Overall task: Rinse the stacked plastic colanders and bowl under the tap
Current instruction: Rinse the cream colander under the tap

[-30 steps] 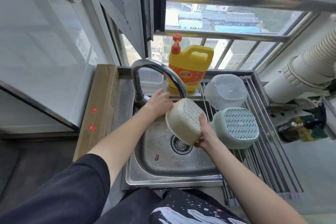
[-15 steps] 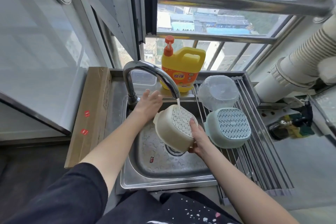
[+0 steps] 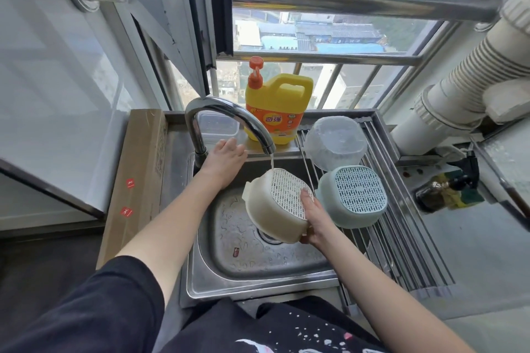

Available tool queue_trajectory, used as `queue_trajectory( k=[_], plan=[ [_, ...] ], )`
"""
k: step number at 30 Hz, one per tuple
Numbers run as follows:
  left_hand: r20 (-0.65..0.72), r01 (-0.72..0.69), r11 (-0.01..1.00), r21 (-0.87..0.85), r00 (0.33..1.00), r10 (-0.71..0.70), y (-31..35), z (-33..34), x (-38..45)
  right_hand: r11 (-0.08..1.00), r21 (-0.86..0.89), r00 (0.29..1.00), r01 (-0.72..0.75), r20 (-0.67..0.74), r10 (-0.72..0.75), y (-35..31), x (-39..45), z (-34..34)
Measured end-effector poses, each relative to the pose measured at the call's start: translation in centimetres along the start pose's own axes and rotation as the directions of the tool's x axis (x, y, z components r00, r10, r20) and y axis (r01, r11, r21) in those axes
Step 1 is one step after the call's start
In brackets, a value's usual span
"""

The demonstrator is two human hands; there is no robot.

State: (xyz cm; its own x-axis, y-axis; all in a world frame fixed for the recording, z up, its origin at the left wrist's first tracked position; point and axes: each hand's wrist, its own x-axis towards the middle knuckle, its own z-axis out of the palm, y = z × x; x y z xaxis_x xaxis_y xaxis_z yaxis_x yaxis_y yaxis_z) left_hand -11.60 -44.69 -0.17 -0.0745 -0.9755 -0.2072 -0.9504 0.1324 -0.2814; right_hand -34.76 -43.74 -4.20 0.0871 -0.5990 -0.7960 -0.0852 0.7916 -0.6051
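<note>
- Right hand (image 3: 314, 219), fingers clamped on the cream colander (image 3: 276, 205), tilts it over the sink (image 3: 258, 269) beneath the tap (image 3: 229, 120).
- Left hand (image 3: 222, 162), fingers loosely together, rests by the tap's base.
- Turning the mesh fully under the stream would likely rinse best.

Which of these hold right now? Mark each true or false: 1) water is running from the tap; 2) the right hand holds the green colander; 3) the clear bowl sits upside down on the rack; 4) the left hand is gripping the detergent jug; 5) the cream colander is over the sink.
1) True: a thin stream falls from the tap onto the cream colander.
2) False: the right hand holds the cream colander; the green colander rests upside down on the drying rack.
3) True: the clear bowl lies inverted at the rack's far end.
4) False: the left hand is by the tap's base, apart from the detergent jug.
5) True: it is held tilted above the sink.
</note>
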Motion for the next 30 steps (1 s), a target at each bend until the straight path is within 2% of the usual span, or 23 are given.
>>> queue_trajectory(
  k=[4,6,7,8,10,12,14,16,17,19,23,27,30],
  plan=[
    [0.034,0.003,1.000,0.018,0.999,-0.003,0.3,-0.2,-0.3,0.999,0.011,0.999,0.039,0.001,-0.039,-0.3,-0.8,-0.6],
    [0.058,0.027,0.996,-0.080,0.998,-0.022,0.6,-0.4,-0.3,0.996,0.033,0.996,0.084,0.011,-0.084,-0.4,-1.2,-0.8],
    [0.056,0.054,0.980,-0.192,0.997,-0.044,0.9,-0.5,-0.3,0.993,0.034,0.994,0.109,0.013,-0.110,-0.4,-1.5,-0.9],
    [0.044,0.091,0.937,-0.336,0.996,-0.081,1.2,-0.7,-0.3,0.990,0.026,0.991,0.136,0.013,-0.137,-0.4,-1.8,-0.9],
    [0.011,0.155,0.788,-0.596,0.983,-0.185,1.8,-1.4,-0.8,0.981,-0.035,0.982,0.191,-0.003,-0.191,-0.2,-2.1,-1.0],
    [0.041,0.183,0.675,-0.715,0.974,-0.221,2.5,-2.1,-1.8,0.963,-0.087,0.966,0.254,-0.025,-0.257,0.0,-2.2,-1.2],
    [0.171,0.195,0.613,-0.766,0.980,-0.098,3.5,-2.2,-2.9,0.936,-0.143,0.945,0.320,-0.023,-0.327,-0.1,-2.9,-1.2],
    [0.314,0.233,0.460,-0.857,0.944,0.106,4.5,-2.5,-4.4,0.891,-0.235,0.917,0.388,0.000,-0.399,-0.3,-3.6,-1.2],
    [0.341,0.255,0.366,-0.895,0.920,0.193,4.7,-2.5,-5.1,0.857,-0.297,0.899,0.422,0.014,-0.438,-0.6,-3.8,-1.4],
    [0.310,0.252,0.231,-0.940,0.912,0.270,5.1,-2.9,-6.6,0.782,-0.397,0.860,0.480,0.038,-0.508,-1.1,-4.5,-1.9],
    [0.160,0.116,0.209,-0.971,0.965,0.209,6.0,-3.4,-8.7,0.739,-0.374,0.817,0.560,0.102,-0.567,-2.4,-5.6,-3.1],
    [-0.012,-0.016,0.117,-0.993,0.999,0.033,7.2,-4.4,-10.5,0.724,-0.283,0.776,0.629,0.182,-0.604,-3.5,-7.1,-4.1],
    [-0.091,-0.070,0.156,-0.985,0.987,-0.132,8.1,-5.5,-12.4,0.650,-0.233,0.691,0.723,0.232,-0.685,-3.4,-8.9,-4.8]
  ],
)
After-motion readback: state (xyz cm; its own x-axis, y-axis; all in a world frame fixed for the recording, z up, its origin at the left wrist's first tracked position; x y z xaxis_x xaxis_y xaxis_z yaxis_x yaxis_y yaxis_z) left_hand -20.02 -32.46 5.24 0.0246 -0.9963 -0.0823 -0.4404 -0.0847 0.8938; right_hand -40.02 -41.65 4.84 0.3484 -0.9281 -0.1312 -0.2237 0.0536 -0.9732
